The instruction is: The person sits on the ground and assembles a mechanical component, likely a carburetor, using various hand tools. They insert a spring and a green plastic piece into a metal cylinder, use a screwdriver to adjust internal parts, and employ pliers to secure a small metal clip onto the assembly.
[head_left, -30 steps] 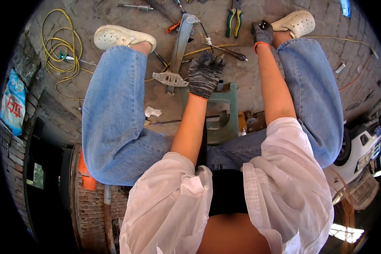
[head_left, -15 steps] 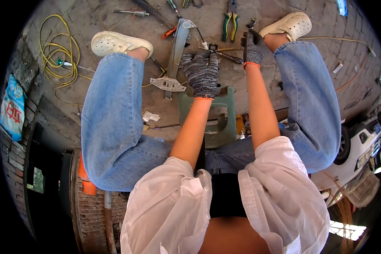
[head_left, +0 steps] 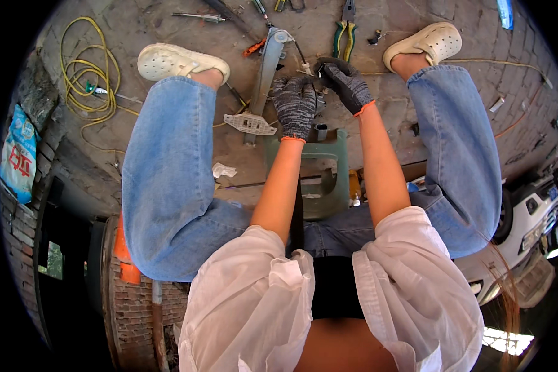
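Note:
Both of my hands wear grey knit work gloves and meet over the paved ground between my feet. The fingers of my left hand (head_left: 294, 106) are bent beside a grey-blue metal arm (head_left: 268, 68) with a perforated plate (head_left: 250, 123) at its near end. My right hand (head_left: 346, 85) reaches in from the right, fingers curled toward the left hand. A small dark part lies between them, mostly hidden by the gloves. Just beyond the left fingertips hangs a thin cable with a pale end piece (head_left: 306, 68), leading to the metal arm's top.
Pliers (head_left: 345, 38) with green-yellow handles and a small dark piece (head_left: 375, 38) lie beyond my hands. An orange-handled tool (head_left: 254, 48) and a screwdriver (head_left: 199, 17) lie farther left. A coiled yellow cable (head_left: 90, 80) is left of my foot. A green stool (head_left: 338, 180) stands nearer me.
My right hand has moved left and nearer, from beside the small dark piece to my left hand. A dark tool handle visible between the hands before no longer shows.

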### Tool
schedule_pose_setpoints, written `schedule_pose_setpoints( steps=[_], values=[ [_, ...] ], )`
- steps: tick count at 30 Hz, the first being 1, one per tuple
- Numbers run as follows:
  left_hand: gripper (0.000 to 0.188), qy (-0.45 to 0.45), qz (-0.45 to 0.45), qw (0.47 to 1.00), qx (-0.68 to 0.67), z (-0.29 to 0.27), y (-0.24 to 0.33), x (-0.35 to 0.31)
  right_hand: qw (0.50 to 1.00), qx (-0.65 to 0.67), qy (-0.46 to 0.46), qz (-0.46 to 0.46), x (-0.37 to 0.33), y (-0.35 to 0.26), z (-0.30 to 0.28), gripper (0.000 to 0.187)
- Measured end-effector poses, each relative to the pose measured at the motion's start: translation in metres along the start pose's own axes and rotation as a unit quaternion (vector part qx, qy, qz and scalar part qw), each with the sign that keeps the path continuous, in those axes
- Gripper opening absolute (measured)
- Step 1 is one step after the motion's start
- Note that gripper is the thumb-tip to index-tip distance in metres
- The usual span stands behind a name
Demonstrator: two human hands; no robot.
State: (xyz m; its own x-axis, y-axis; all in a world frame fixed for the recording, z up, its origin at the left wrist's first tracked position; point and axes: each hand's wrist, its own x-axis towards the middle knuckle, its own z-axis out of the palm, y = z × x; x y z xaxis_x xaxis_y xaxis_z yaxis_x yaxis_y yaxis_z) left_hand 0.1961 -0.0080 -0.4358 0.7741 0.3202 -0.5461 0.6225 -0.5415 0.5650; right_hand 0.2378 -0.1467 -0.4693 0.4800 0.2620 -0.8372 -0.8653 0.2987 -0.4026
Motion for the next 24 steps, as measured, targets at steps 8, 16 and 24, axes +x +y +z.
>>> schedule_pose_setpoints(
  steps=[8, 16, 24],
  values=[
    [0.017, 0.018, -0.032, 0.999, -0.005, 0.002, 0.005, 0.002, 1.000, -0.016, -0.012, -0.011, 0.005, -0.001, 0.000, 0.028],
    [0.068, 0.142, -0.183, 0.954, 0.194, 0.014, -0.034, 0.035, 0.999, 0.005, 0.045, 0.025, 0.011, 0.004, -0.008, 0.027],
    [0.055, 0.018, -0.184, 0.942, 0.282, -0.001, -0.052, 0.070, 0.956, 0.019, 0.288, -0.062, 0.021, 0.016, -0.048, 0.029]
  ],
)
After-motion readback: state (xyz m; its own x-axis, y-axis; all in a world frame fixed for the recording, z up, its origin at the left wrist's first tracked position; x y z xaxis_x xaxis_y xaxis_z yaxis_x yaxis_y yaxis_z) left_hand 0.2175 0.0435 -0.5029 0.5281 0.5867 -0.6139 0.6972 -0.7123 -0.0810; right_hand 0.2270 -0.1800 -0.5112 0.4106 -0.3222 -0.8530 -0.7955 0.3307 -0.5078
